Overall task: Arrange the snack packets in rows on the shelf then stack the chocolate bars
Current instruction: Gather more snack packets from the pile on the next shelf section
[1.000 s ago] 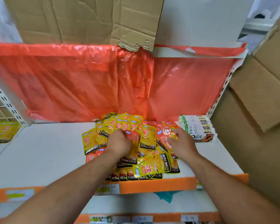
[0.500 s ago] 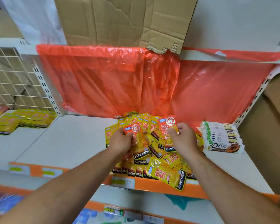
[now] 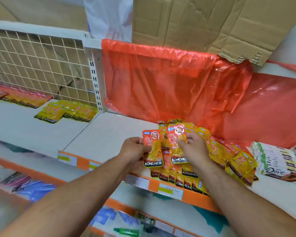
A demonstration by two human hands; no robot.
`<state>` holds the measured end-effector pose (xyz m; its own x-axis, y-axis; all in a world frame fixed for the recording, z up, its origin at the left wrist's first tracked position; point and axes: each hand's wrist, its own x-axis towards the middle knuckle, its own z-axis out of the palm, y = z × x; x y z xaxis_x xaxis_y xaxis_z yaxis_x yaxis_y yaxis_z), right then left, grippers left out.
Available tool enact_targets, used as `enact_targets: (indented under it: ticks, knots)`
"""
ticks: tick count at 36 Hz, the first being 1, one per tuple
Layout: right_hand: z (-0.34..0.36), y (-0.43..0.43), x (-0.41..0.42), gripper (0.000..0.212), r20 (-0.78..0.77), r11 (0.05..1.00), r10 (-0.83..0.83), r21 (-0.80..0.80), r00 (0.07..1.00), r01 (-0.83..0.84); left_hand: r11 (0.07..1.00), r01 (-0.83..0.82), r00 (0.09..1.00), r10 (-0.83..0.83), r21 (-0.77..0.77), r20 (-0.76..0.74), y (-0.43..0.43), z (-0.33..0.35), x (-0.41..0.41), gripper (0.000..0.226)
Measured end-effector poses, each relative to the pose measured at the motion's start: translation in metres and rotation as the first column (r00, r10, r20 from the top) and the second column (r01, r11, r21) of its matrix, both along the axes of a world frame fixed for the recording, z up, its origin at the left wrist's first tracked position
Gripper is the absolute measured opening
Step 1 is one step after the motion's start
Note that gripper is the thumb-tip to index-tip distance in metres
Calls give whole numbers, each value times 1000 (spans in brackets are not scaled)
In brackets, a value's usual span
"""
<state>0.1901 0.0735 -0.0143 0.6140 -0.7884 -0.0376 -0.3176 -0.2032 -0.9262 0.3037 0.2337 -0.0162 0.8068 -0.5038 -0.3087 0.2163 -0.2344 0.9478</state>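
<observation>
A heap of yellow and orange KONCHEW snack packets lies on the white shelf, against the red plastic sheet. My left hand pinches one orange packet lifted above the heap. My right hand pinches a second orange packet beside it. The two packets are side by side, upright, faces toward me. A stack of Dove chocolate bars lies on the shelf to the right of the heap.
Rows of yellow packets and orange packets lie on the neighbouring shelf at left, in front of a wire grid. Cardboard hangs above the red plastic sheet. Lower shelves hold other goods.
The view has swung left, showing more of the left shelf. Both hands have lifted an orange packet each out of the heap and now hold them side by side.
</observation>
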Motion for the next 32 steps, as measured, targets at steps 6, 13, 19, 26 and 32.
enact_targets:
  ticks: [6, 13, 19, 26, 32]
  knots:
    - [10, 74, 49, 19, -6, 994, 102, 25, 995, -102, 995, -87, 996, 86, -42, -27, 69, -3, 48, 20]
    - [9, 170, 118, 26, -1, 979, 197, 53, 980, -196, 982, -181, 983, 180, -61, -16, 166, -1, 104, 25]
    - [3, 247, 186, 21, -19, 956, 284, 86, 958, -282, 958, -281, 960, 279, -52, -34, 253, -9, 152, 17]
    - [0, 319, 249, 17, 4, 904, 404, 154, 915, -399, 917, -396, 918, 394, -57, -37, 334, -18, 192, 16]
    - [-6, 363, 298, 15, -8, 852, 508, 148, 861, -502, 872, -489, 872, 488, -29, -17, 386, -26, 222, 16]
